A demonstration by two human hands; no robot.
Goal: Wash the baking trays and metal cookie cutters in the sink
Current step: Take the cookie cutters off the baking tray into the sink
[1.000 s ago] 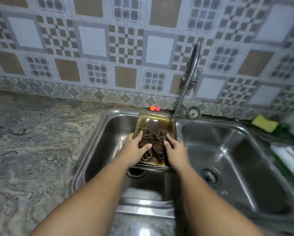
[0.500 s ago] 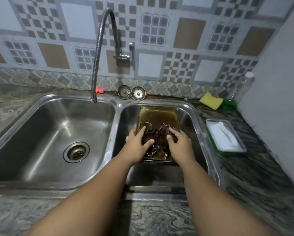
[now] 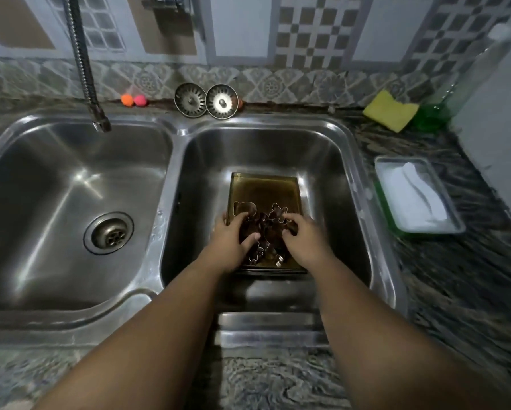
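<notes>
Double steel sink (image 3: 177,132) is sitting in the marbled desk (image 3: 278,380). Stacked baking trays (image 3: 266,189) are lying flat on the right basin's floor. Left grip (image 3: 233,241) and right grip (image 3: 305,241) are resting over the trays' near end, fingers curling onto the heap; grasping or merely pressing, cannot tell. Metal cookie cutters (image 3: 265,230) are lying heaped on the top tray.

You have nothing legible to read here: no lettering, brand, number or sign shows on anything in view. The green bottle (image 3: 434,113) at the far right is too blurred for you to tell whether it carries a label.
</notes>
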